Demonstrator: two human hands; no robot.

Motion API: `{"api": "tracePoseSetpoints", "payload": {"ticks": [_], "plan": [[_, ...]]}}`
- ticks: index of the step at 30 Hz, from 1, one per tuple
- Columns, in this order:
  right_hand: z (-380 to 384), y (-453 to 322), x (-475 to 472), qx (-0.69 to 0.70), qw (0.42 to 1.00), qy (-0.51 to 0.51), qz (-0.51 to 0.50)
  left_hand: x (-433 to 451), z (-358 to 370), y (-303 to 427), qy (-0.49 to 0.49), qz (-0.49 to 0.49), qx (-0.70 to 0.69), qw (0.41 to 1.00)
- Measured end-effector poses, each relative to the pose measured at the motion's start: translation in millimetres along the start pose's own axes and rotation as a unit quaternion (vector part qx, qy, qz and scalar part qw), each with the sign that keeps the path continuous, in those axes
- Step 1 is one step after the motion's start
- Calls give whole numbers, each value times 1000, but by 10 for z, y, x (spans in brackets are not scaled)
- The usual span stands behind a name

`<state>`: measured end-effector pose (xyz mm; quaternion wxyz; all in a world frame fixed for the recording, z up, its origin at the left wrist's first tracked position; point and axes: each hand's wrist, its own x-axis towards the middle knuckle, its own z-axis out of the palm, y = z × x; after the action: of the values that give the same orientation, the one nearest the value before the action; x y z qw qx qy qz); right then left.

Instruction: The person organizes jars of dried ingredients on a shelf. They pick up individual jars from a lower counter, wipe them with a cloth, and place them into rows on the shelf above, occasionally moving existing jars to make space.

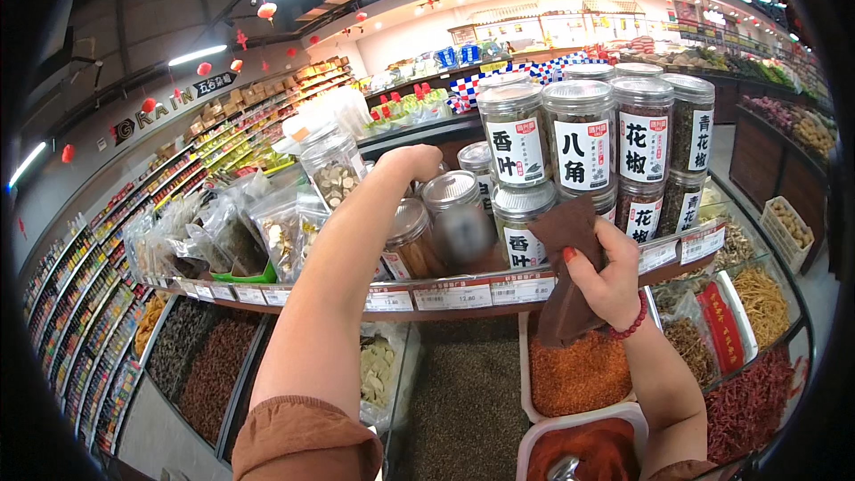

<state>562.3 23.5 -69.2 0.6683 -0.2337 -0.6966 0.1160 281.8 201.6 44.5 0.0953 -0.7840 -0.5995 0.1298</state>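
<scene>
My right hand [604, 277] grips a dark brown cloth [571, 240], which hangs down over the front edge of the spice shelf [394, 304]. My left hand [415, 162] reaches over the shelf behind the front jars. Its fingers are mostly hidden, so I cannot tell whether they hold anything. Just in front of it stand a clear lidded jar [449, 197] and a jar of brown sticks [405, 234]. Stacked spice jars [578, 140] with white labels stand to the right, behind the cloth. A jar of pale slices [332, 170] stands left of my forearm.
Bagged dried goods [234, 240] fill the shelf's left end. Below lie a bin of dark small grains [461, 407], a tub of orange flakes [578, 374], a tub of red powder [588, 451] with a metal scoop, and dried red chillies [748, 387].
</scene>
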Motion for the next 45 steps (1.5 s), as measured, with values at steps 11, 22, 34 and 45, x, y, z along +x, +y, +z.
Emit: {"api": "tracePoseSetpoints", "payload": {"ticks": [11, 22, 34, 45], "plan": [[18, -29, -19, 1, 1000, 7, 9, -178, -84, 174, -64, -25, -57, 996], [18, -30, -85, -7, 1000, 11, -19, -84, -51, 180, -68, -14, -111, 991], [46, -1, -75, 6, 1000, 22, -20, 161, -20, -75, 116, -64, -74, 988], [50, 7, -81, -14, 1000, 19, -1, -436, -301, 205, 41, -47, -245, 967]]}}
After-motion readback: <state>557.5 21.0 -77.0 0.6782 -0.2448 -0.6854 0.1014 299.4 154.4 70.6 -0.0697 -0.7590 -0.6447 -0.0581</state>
